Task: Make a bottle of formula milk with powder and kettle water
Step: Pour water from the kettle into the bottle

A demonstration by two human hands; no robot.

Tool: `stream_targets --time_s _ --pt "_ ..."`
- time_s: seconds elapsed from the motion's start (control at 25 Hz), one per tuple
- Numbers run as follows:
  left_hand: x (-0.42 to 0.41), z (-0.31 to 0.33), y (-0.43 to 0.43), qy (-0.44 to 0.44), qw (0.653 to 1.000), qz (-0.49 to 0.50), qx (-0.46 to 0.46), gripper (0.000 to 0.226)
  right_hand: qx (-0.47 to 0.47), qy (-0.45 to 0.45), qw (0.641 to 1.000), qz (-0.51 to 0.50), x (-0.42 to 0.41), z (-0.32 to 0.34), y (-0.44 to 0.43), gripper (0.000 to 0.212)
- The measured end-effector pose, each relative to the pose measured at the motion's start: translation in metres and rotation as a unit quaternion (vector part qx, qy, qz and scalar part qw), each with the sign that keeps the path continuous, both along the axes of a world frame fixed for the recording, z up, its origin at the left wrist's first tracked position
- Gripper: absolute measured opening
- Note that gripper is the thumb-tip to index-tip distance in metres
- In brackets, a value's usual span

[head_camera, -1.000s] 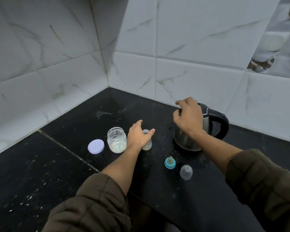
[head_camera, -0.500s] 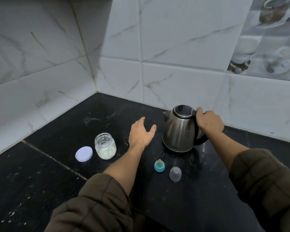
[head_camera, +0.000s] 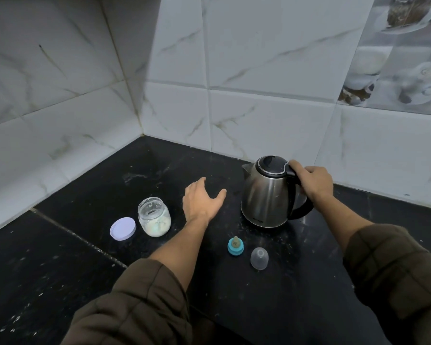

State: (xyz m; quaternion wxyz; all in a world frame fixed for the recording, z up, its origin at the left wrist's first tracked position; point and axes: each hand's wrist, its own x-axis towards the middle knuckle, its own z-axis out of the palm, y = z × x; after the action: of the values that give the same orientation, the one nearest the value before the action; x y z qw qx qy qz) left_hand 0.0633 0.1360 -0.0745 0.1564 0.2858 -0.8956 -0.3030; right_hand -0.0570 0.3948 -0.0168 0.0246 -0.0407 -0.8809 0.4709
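Kettle stands upright, my right hand curled round its handle, presumably to pour; my left hand hovers spread, left of that grip.

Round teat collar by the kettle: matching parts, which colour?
The round plastic teat collar is teal-blue; head view.

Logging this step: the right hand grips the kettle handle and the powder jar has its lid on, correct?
Not quite. The head view shows the powder jar open, its lid lying on the counter beside it. The right hand does grip the kettle handle.
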Motion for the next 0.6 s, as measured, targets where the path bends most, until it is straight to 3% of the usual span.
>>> stream_targets --time_s 0.2,0.4,0.48,0.6 --pt "0.018 -0.009 -0.023 -0.027 0.999 -0.005 0.04 0.095 -0.027 0.018 0.994 -0.104 0.01 -0.005 -0.012 0.053" --pt "0.035 -0.027 -0.035 -0.031 0.995 0.003 0.097 0.108 -0.04 0.024 0.991 -0.129 0.017 -0.005 -0.018 0.05" --pt "0.04 -0.034 -0.038 -0.054 0.99 0.012 0.13 0.104 -0.038 0.029 0.99 -0.13 0.021 -0.003 -0.022 0.05" --pt "0.044 -0.045 -0.042 -0.077 0.985 0.015 0.153 0.078 -0.026 0.046 0.992 -0.116 0.024 0.004 -0.029 0.05"
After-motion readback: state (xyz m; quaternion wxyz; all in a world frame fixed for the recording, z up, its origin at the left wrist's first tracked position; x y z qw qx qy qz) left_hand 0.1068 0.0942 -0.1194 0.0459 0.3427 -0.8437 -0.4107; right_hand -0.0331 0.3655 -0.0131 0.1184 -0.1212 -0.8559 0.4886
